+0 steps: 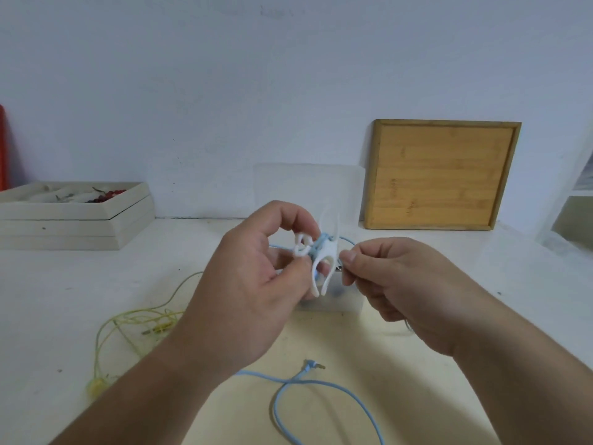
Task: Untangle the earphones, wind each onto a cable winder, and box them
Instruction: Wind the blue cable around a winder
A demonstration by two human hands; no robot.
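Note:
My left hand [256,274] grips a white cable winder [324,255] in mid-air, with a few turns of blue cable round its waist. My right hand [391,277] pinches the blue earphone cable [321,385] just right of the winder. The rest of that cable lies in a loop on the table below, its plug [313,365] pointing right. A yellow-green earphone [128,326] lies loose on the table at the left. A translucent plastic box [340,303] stands behind my hands, its lid [308,184] raised against the wall.
A wooden tray [442,175] leans on the wall at the right. A stack of flat white boxes [73,220] with small items sits at the left. A white shelf [574,200] edges the right side.

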